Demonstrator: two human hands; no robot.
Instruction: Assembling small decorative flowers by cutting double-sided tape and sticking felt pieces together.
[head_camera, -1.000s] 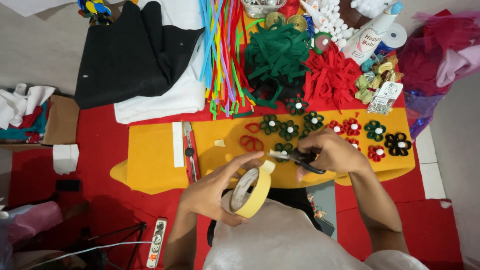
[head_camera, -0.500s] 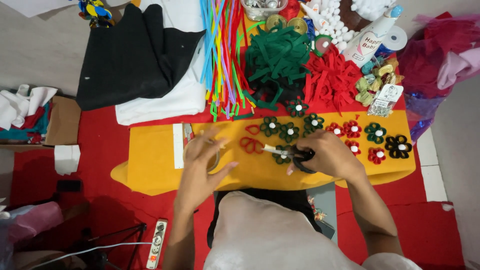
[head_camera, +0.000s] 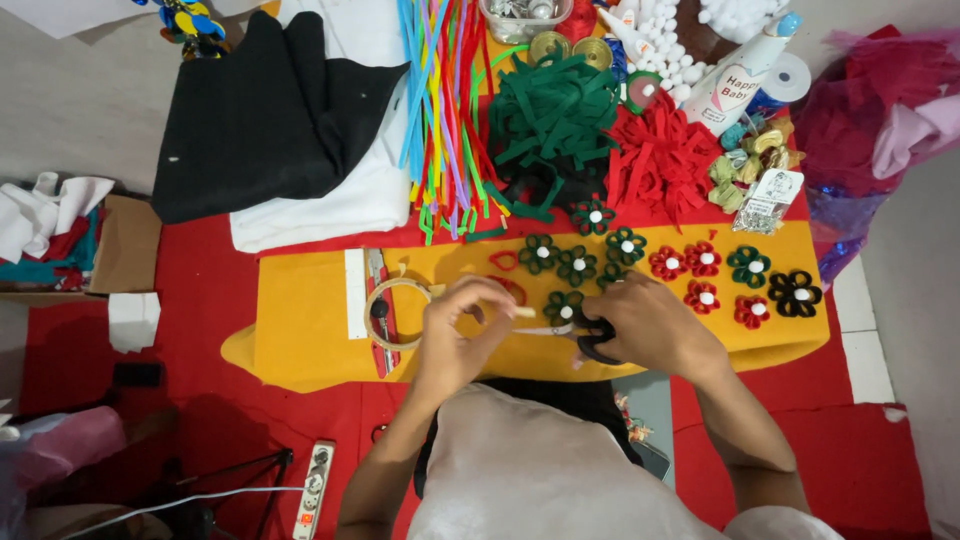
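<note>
Pinching a short strip of tape at centre frame, the left hand meets the right hand, which is closed on black scissors. Just left lies the tape roll on the yellow felt. Above, about a dozen finished felt flowers sit; green strips and red strips remain uncut at top, so plenty looks left.

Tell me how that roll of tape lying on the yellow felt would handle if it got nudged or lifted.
The roll of tape lies flat on the yellow felt beside the left hand, so a nudge would probably slide it, not roll it. Set on edge, its round rim would likely roll. It is a thin, open ring, so it probably lifts lightly and keeps its shape.
</note>
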